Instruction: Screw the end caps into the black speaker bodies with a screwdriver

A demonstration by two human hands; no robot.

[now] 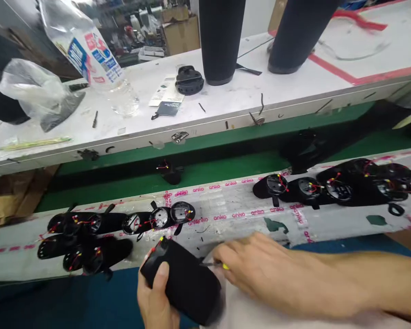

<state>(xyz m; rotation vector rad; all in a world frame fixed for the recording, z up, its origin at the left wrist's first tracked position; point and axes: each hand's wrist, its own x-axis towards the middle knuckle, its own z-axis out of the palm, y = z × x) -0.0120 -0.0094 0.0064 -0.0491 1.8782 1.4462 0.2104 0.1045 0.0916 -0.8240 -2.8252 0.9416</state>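
My left hand (157, 292) is wrapped round a black cylindrical speaker (188, 281) covered in cloth, with the thumb along its side. The cylinder is tilted, and red and yellow wire ends show at its upper left end. My right hand (246, 262) is closed round a thin dark tool with a yellow part (225, 266). Its narrow tip reaches to the speaker's right side; whether it touches the cloth I cannot tell. The fingers hide most of the tool, and its exact kind does not show.
Several similar open-ended speakers (114, 222) with loose wires lie left on a taped board (222, 201); more speakers (339, 188) lie right. Behind, a white bench (140, 87) holds a plastic bottle (96, 55), a clear bag (37, 91), a black cap-like part (189, 81) and two tall black cylinders (222, 41).
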